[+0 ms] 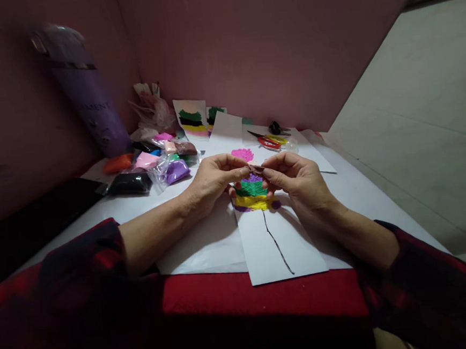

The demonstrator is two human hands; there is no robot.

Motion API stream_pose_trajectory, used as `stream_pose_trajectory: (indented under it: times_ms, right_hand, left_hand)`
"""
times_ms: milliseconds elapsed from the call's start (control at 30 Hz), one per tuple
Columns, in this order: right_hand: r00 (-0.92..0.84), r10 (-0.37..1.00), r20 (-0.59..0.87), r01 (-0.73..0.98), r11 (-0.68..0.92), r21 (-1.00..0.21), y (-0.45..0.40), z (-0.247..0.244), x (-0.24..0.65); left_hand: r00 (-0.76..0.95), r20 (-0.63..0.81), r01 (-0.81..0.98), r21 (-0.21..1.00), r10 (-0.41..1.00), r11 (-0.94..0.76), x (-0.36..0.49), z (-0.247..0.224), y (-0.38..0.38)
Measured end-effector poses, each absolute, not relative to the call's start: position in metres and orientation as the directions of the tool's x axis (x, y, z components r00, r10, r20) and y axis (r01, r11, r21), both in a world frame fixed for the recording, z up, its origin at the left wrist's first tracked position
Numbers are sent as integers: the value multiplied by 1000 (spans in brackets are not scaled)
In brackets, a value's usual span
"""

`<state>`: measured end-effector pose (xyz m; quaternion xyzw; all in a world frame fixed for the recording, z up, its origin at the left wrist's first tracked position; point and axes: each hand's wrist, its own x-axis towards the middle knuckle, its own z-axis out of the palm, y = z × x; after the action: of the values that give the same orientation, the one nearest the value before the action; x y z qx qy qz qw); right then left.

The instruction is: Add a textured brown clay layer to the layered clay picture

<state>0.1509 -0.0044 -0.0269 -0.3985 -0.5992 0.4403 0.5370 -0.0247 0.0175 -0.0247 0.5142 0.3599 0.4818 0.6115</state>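
Observation:
A small piece of brown clay (256, 169) is pinched between my left hand (217, 180) and my right hand (300, 179), thumb and fingertips of each on one end. Both hands are above a white card (279, 246). Bands of pink, purple, green and yellow clay (252, 190) cover the card's upper part, partly hidden by my fingers. A thin black line (276, 241) runs down the card from the yellow band, bending to the right.
Bagged clay in several colours (147, 161) lies at the left, before a purple bottle (89, 94). Red-handled scissors (268, 141) lie at the back right. A card with coloured bands (191, 121) leans at the back wall.

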Motion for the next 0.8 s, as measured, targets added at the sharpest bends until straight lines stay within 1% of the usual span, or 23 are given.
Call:
stream_pose_trajectory:
  times_ms: [100,267,367,467,600,700,800]
  right_hand:
    - [-123,943,309,1,311,-950,-5,-27,151]
    - [-127,937,327,-15,327,-945,-5,-27,151]
    - [-97,944,316,1,317,-948,-4,-27,151]
    - [-50,954,294,9,295,-955,-3,-28,151]
    - [8,963,269,2,269,-963,1,-30,152]
    - [-6,969,249,7,249,-968,2,-31,153]
    - [-66,969,237,10,238,-971,0,-31,153]
  left_hand:
    - [291,44,-214,977,956,20,-25,-25,18]
    - [394,31,-174,984,919,41,-26,-26,17]
    - [367,58,-155,988,929,0,-26,-24,16]
    - [292,74,-145,989,953,-32,-24,-21,16]
    - [188,47,-149,989,981,-19,-23,-21,16]
    - [216,36,-170,985,976,1,-24,-23,17]
    - [280,66,-185,983,958,-13,-25,-26,18]
